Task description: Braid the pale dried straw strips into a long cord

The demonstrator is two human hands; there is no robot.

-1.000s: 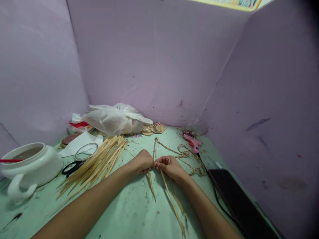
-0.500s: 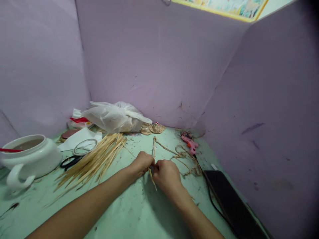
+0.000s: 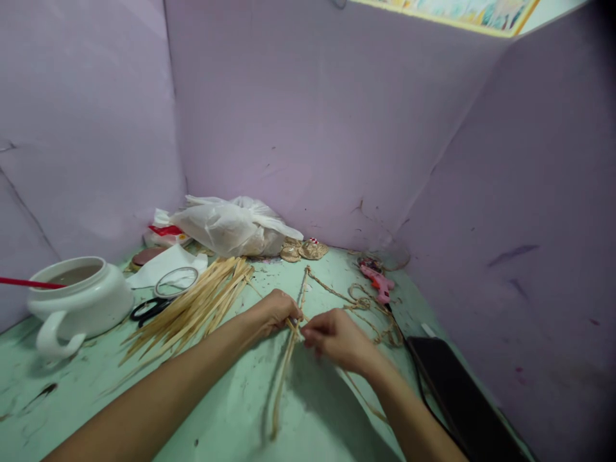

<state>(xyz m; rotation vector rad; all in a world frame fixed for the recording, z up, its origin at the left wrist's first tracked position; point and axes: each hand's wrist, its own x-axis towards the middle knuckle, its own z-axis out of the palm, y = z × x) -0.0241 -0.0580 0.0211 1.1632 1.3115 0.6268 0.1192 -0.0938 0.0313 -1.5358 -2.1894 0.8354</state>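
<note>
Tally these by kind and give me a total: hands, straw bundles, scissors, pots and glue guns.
Left hand and right hand: 2
Straw bundle: 1
Scissors, partly hidden: 1
Pot: 1
Glue gun: 1
Total: 6
</note>
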